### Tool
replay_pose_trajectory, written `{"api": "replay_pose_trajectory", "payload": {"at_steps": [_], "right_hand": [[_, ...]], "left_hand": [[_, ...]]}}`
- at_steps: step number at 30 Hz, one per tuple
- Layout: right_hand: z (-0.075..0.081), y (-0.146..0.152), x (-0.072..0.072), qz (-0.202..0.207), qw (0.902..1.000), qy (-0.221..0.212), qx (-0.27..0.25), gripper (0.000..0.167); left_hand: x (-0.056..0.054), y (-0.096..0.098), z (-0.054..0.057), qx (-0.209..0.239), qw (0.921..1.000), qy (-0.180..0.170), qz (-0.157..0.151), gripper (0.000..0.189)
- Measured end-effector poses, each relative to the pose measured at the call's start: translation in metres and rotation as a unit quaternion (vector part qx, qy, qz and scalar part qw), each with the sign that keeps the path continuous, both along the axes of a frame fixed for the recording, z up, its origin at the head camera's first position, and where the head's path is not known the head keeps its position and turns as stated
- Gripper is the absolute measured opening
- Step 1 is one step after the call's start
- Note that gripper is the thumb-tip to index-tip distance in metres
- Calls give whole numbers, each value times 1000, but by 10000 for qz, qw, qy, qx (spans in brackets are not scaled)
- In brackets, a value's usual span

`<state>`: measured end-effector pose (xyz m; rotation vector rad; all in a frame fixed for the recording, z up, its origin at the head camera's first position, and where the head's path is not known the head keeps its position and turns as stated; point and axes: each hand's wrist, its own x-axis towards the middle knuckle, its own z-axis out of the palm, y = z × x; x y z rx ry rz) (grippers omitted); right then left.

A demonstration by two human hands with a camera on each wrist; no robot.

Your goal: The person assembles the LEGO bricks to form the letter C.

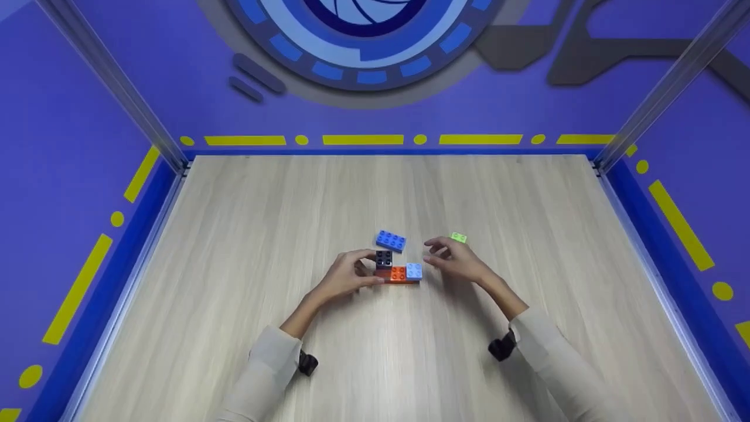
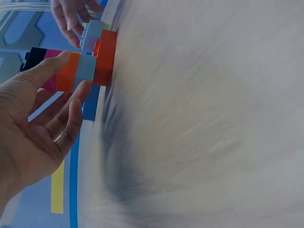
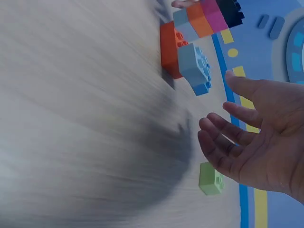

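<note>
L hand w/ stack (well off tbl edges)

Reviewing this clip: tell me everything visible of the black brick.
The black brick is a small, plastic-looking building block with four round studs, two by two, facing up. It caps a stacked tower, with nothing on top, sitting squarely on a magenta brick; beneath that come an orange brick and a light blue one. The left hand grips the tower, but whether its fingers touch the black brick itself is unclear.
</note>
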<state>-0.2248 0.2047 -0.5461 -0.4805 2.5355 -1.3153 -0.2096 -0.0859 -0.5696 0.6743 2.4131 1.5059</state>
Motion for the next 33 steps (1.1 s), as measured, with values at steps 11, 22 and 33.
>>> {"api": "replay_pose_trajectory", "payload": {"at_steps": [11, 22, 33], "right_hand": [[-15, -36, -31, -304, 9984, 410, -240, 36], [-28, -64, -47, -120, 9984, 505, 219, 54], [-30, -77, -51, -333, 9883, 715, 1303, 46]], "left_hand": [[3, 4, -12, 316, 9994, -20, 152, 40], [6, 7, -17, 222, 9992, 285, 149, 39], [2, 7, -10, -127, 9984, 460, 314, 39]]}}
